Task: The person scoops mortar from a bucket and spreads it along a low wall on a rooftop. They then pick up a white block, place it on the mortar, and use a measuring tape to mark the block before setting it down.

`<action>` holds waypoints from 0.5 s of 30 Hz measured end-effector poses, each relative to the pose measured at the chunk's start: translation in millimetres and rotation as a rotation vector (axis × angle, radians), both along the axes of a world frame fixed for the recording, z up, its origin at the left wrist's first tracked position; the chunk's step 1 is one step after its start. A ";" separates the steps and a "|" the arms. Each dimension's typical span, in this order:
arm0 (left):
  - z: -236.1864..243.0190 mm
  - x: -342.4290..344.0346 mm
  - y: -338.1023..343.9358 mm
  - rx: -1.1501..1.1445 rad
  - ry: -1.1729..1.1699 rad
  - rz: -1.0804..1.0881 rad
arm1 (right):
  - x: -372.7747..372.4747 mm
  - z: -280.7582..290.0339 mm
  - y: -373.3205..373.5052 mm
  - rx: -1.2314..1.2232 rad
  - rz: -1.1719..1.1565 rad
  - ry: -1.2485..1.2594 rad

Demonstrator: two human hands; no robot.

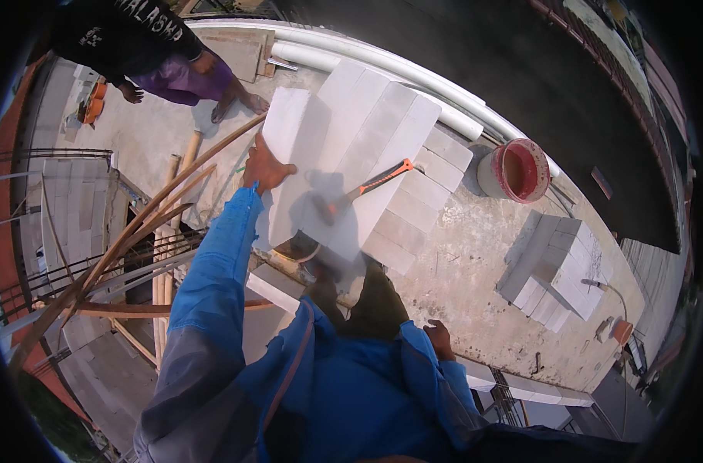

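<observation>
My left hand (267, 167) lies on a pale block (286, 208) at the left of the block stack, its thumb stretched out over the face. The fingers look spread rather than wrapped round it. On the wide white blocks (367, 123) beside it rests a hammer (376, 182) with an orange and black handle; its head lies in my shadow. My right hand (440, 340) hangs low by my right side, fingers loosely apart, with nothing visible in it. A round container (297, 248) shows partly below the left block.
Another person (166, 54) stands at the far left. A reddish bucket (514, 171) is beyond the stack's right side, near white pipes (436, 108) along the edge. More blocks (556, 266) lie at right. Long wooden strips (135, 224) and rebar cross at left.
</observation>
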State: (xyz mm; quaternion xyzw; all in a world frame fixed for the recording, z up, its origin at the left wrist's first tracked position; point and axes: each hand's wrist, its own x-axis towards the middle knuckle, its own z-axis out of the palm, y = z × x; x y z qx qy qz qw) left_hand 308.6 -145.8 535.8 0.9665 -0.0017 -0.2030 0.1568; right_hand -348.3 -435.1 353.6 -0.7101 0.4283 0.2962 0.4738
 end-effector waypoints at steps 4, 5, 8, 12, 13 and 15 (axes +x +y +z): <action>-7.7 14.3 -15.1 0.100 0.063 -0.022 | 33.6 3.9 12.5 0.021 -0.109 -0.061; -7.3 12.6 -23.9 0.139 0.067 -0.019 | 39.3 8.8 7.7 -0.001 -0.112 -0.062; -6.8 6.6 -9.8 0.177 0.082 -0.012 | 59.1 17.8 -11.3 0.023 -0.144 -0.011; 5.8 -38.5 15.3 0.196 0.019 -0.023 | 57.5 -16.2 -50.4 -0.023 -0.098 0.124; 11.4 -58.6 31.3 0.199 0.005 0.001 | 61.0 -19.9 -56.5 -0.024 -0.049 0.128; 24.6 -105.1 59.2 0.132 -0.077 0.136 | 76.7 -33.6 -75.7 -0.027 -0.024 0.098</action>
